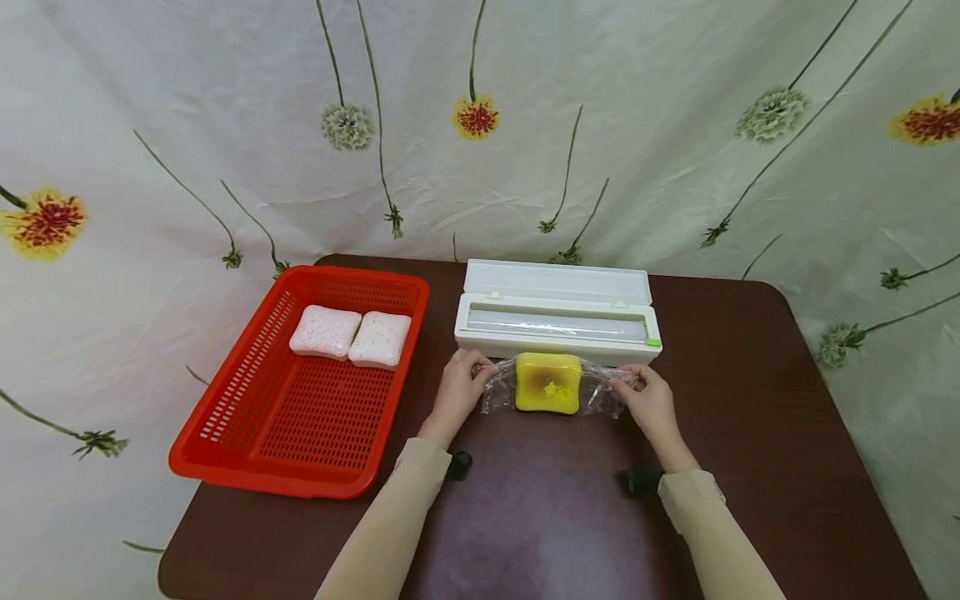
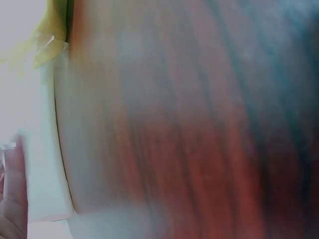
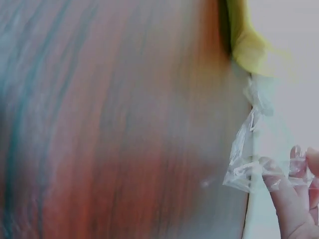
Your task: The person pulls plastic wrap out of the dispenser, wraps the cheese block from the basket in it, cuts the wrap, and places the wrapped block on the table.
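Observation:
A yellow slab shaped like a bread slice, with a brownish patch and small star shapes on its face, is in the middle of the head view. Clear plastic wrap stretches out from both its sides. My left hand pinches the wrap's left end between thumb and fingers. At the opposite end, my right hand pinches the wrap; the right wrist view shows the crumpled film at those fingers. Only the left hand's finger shows at the edge of the left wrist view.
Just behind the hands stands a white wrap dispenser box, lid raised, with a roll of film inside. A red basket on the left holds two pale speckled bread-shaped slabs. Everything stands on a dark brown table against a flowered curtain.

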Demonstrator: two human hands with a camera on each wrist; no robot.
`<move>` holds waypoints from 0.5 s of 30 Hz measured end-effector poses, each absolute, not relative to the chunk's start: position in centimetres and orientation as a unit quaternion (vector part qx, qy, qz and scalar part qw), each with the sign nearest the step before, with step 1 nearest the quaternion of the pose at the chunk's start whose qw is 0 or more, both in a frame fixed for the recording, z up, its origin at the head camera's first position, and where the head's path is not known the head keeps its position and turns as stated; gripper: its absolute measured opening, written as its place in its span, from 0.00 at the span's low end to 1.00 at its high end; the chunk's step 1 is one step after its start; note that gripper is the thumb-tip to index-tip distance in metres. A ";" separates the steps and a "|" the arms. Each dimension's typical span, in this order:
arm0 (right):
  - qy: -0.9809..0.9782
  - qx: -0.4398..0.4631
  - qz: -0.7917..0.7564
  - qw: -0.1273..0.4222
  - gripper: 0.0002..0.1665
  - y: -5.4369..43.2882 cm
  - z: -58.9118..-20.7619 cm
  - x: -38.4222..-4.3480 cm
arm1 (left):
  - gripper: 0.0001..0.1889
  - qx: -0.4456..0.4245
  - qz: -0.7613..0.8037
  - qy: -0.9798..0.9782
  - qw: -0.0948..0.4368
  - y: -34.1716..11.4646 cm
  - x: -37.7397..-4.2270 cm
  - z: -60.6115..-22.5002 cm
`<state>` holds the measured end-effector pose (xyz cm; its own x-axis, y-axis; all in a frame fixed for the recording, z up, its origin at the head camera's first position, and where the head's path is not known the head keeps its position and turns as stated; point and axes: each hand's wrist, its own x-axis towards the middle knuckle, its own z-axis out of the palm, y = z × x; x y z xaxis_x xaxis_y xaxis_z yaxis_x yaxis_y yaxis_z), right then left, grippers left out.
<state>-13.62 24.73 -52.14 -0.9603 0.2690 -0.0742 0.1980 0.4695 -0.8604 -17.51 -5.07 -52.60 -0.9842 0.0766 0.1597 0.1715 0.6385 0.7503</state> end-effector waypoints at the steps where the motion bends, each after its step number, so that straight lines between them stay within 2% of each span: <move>1: -0.851 -0.135 0.506 0.034 0.15 24.7 -52.1 -13.6 | 0.05 -0.074 -0.419 -0.903 0.062 -5.1 -17.5 -52.6; 6: -0.842 -0.138 0.520 0.040 0.08 24.4 -52.1 -13.4 | 0.03 -0.083 -0.430 -0.897 0.058 -5.5 -17.3 -52.3; 15: -0.866 -0.122 0.484 0.032 0.05 24.3 -51.2 -12.1 | 0.02 -0.070 -0.433 -0.898 0.028 -5.9 -16.1 -50.8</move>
